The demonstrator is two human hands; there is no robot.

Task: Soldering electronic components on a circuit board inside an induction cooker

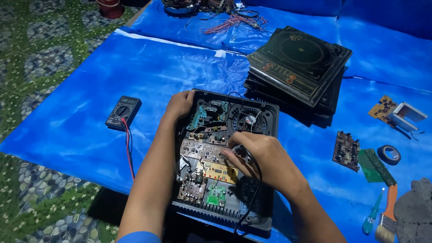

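An opened black induction cooker base (269, 118) lies in front of me on a blue tarp, with circuit boards (204, 155), a small green board (216, 195) and a round fan (248, 119) showing inside. My left hand (179, 105) grips the base's far left corner. My right hand (261, 155) is closed on a dark probe-like tool (240, 150), with its tip down on the boards. A black cable (253, 198) runs from the tool toward me.
A black multimeter (123, 112) with a red lead lies to the left. Stacked black cooker tops (298, 65) sit behind. At right are loose circuit boards (345, 150), a tape roll (389, 154), a green screwdriver (372, 217) and a paintbrush (386, 218). Tangled wires (231, 20) lie far back.
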